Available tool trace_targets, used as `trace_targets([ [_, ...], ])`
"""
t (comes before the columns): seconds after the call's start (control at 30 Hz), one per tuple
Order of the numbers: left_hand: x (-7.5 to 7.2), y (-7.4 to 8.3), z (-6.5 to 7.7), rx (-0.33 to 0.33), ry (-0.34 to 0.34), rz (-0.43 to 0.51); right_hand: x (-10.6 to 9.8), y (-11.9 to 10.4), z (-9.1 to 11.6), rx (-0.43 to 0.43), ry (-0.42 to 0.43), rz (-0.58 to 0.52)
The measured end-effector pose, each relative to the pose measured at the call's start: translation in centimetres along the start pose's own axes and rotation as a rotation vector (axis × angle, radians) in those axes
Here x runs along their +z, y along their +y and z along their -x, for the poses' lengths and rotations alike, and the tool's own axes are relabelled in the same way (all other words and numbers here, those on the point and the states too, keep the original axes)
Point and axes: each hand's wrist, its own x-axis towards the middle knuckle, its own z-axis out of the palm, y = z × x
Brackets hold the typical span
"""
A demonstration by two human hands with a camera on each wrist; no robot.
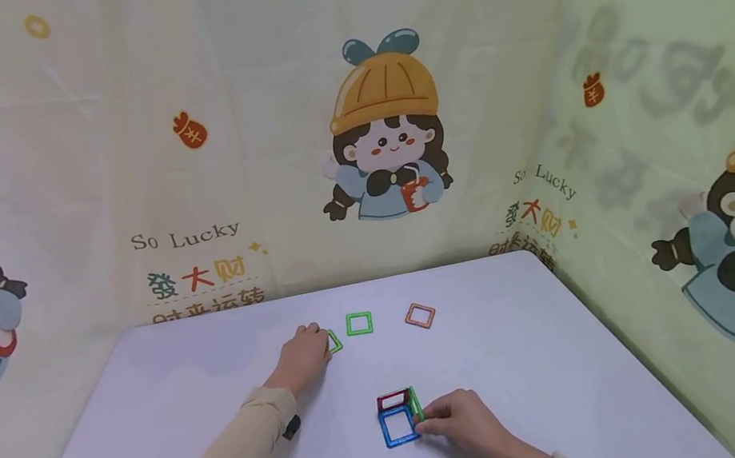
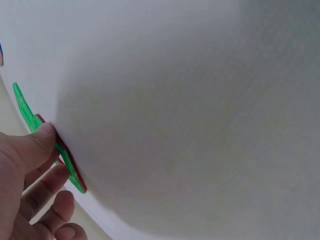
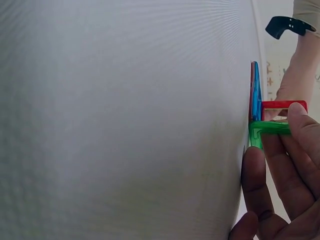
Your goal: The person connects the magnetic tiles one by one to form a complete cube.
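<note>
My left hand [image 1: 304,355] is at the far part of the table, its thumb and fingers pinching a green square magnetic tile [image 1: 334,341] with an open middle. In the left wrist view a red edge lies along that green tile [image 2: 75,177]. Nearer the front, my right hand [image 1: 469,421] pinches a green tile [image 1: 415,403] standing upright at the right side of a flat blue tile [image 1: 384,430]. A red tile [image 1: 392,395] stands along the blue tile's far side. In the right wrist view, thumb and fingers grip the green tile [image 3: 272,128] beside the red tile [image 3: 285,104].
Another green square tile [image 1: 357,314] lies just right of my left hand, and an orange one [image 1: 420,315] lies farther right. The white table [image 1: 538,330] ends at a printed cloth backdrop [image 1: 289,193] behind and to the right.
</note>
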Motion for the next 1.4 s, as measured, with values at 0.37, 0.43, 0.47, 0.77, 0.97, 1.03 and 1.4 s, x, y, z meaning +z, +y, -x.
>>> trace_targets([
  [0.37, -0.2, -0.1, 0.2, -0.02, -0.01, 0.004, -0.3, 0.2, -0.8, 0.001, -0.011, 0.015],
  [0.43, -0.3, -0.3, 0.4, -0.019, 0.002, 0.029, -0.4, 0.3, -1.0, -0.004, -0.014, 0.018],
  [0.47, -0.3, -0.4, 0.5, -0.016, 0.011, 0.037, -0.4, 0.4, -1.1, -0.007, -0.014, 0.024],
  [0.77, -1.1, -1.1, 0.8, -0.05, -0.052, 0.165, -1.1, 0.8, -1.7, -0.018, -0.024, 0.024],
  [0.97, -1.8, -0.9, 0.9, -0.082, -0.145, 0.25, -1.3, 0.9, -1.9, -0.029, -0.036, 0.01],
  [1.03, -2.3, -0.7, 0.9, -0.095, -0.162, 0.287, -1.3, 1.0, -2.0, -0.037, -0.036, 0.01],
  [1.4, -4.1, 0.1, 1.6, -0.161, -0.253, 0.451, -1.2, 1.3, -2.1, -0.053, -0.023, 0.003],
])
